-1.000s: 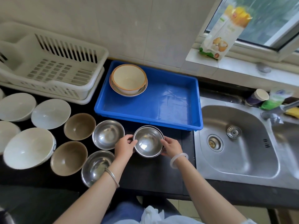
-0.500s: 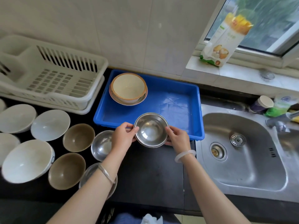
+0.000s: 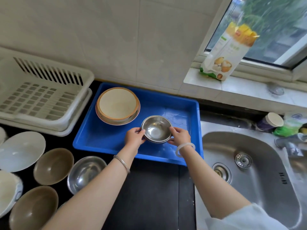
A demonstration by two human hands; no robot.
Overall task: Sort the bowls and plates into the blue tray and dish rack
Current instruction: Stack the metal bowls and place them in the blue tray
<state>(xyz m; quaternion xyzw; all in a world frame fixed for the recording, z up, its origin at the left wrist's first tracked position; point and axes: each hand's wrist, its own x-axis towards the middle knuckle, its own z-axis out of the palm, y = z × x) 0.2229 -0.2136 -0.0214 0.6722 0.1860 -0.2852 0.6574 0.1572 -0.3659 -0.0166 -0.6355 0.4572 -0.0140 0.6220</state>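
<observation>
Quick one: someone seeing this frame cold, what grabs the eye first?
The blue tray at centre, against the black counter, with both hands holding small stacked steel bowls over it: left hand and right hand at opposite rims. At the tray's back left sits a cream bowl on a plate. Next, the empty white dish rack at left, with unsorted bowls crowded on the counter below it, and the steel sink at right.
</observation>
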